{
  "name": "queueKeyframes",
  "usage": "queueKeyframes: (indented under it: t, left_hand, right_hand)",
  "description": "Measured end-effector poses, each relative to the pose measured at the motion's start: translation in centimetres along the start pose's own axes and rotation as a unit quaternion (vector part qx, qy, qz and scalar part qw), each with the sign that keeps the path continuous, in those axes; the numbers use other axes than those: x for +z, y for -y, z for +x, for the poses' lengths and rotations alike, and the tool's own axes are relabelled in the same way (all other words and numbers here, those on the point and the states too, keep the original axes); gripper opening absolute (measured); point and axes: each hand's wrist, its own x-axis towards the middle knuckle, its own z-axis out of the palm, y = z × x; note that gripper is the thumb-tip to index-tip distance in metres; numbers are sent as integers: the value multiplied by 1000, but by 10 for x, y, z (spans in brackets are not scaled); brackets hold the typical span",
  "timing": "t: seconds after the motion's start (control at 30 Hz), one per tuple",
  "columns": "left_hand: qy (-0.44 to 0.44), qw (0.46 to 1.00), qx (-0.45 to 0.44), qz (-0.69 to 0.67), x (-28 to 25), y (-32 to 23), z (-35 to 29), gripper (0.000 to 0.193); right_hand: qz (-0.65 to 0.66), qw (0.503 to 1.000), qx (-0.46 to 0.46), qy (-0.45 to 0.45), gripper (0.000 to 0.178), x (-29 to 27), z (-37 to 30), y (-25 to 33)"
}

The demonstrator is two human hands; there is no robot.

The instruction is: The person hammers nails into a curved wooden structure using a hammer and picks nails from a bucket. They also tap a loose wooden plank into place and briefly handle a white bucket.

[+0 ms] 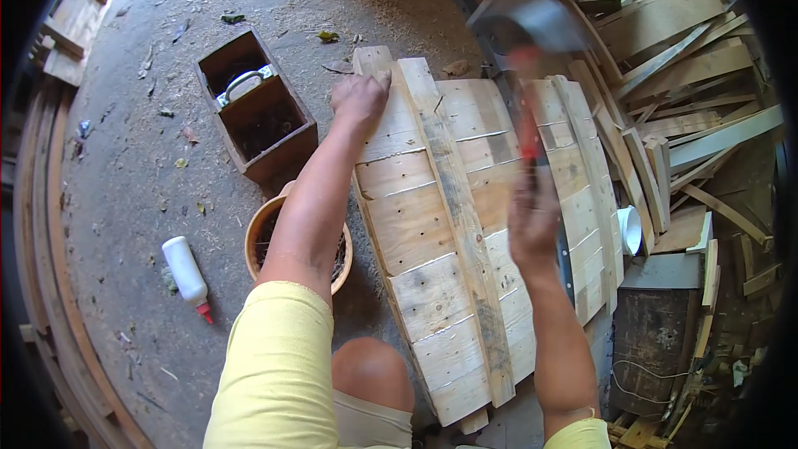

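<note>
A panel of pale wooden boards [411, 224] lies slanted before me, with long battens [455, 183] across it and white glue-like lines along the seams. At its far left corner, my left hand [361, 101] is closed over the edge beside the end of a batten; its fingertips are partly hidden. My right hand [532, 220] is wrapped round the handle of a hammer [525, 108], raised above the panel. The hammer's metal head is smeared by motion. Beneath the hammer, a long dark metal bar [505, 91] runs along the panel.
Left of the panel stand a divided wooden box [274, 150] and a round tub [251, 243] partly behind my left arm. A white glue bottle [185, 270] with a red tip lies on the floor. Scrap wood [665, 25] is heaped at right, near a white bucket [629, 230].
</note>
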Motion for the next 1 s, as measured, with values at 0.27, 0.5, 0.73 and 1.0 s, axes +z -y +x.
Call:
queueKeyframes:
  t: [0.27,0.5,0.73,1.0]
  left_hand:
    - [43,999,-30,-5,-6,13,4,60]
    - [75,997,-26,-19,-8,1,4,59]
    - [58,998,-29,-16,-12,13,0,56]
    - [29,999,38,6,8,15,9,50]
  right_hand:
    - [219,963,160,8,43,-22,28,29]
    - [-73,994,35,77,42,8,7,-2]
    - [234,968,88,-24,37,-30,43,44]
    - [-117,948,184,234,40,5,15,-15]
